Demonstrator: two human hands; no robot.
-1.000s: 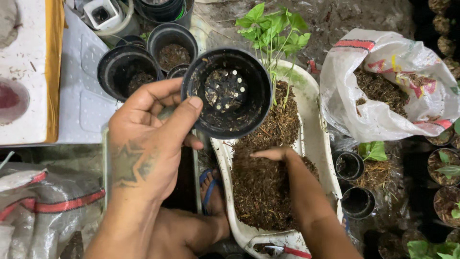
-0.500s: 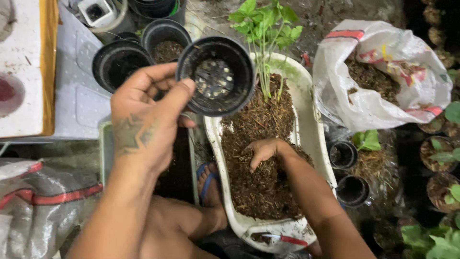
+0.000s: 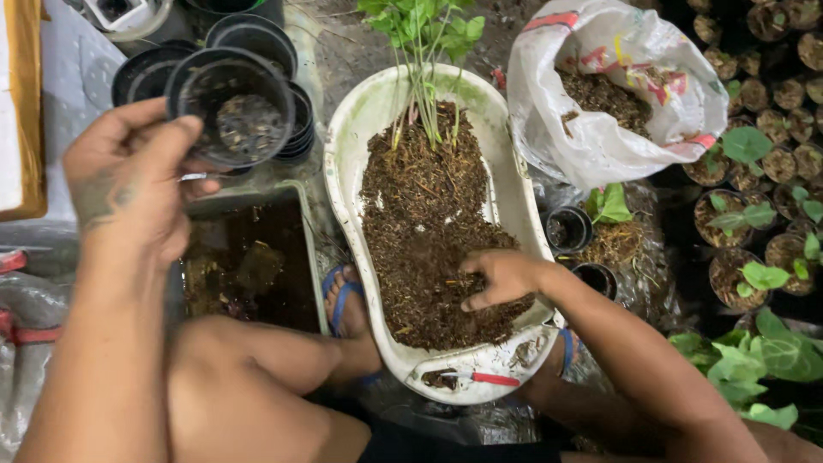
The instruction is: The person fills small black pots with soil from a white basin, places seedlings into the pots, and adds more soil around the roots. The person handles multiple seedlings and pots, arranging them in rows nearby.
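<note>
While the left hand pinches the black pot by its rim, up left of the white tub, right hand fingers curl into soil, probably grabbing some; scoop deep, tilt the pot close.

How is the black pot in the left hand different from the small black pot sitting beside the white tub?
The held pot is lifted and tilted in the left hand; the small pot stands upright on the ground. The held pot looks larger. The small pot sits right of the white tub, untouched. Both are round black plastic.
</note>
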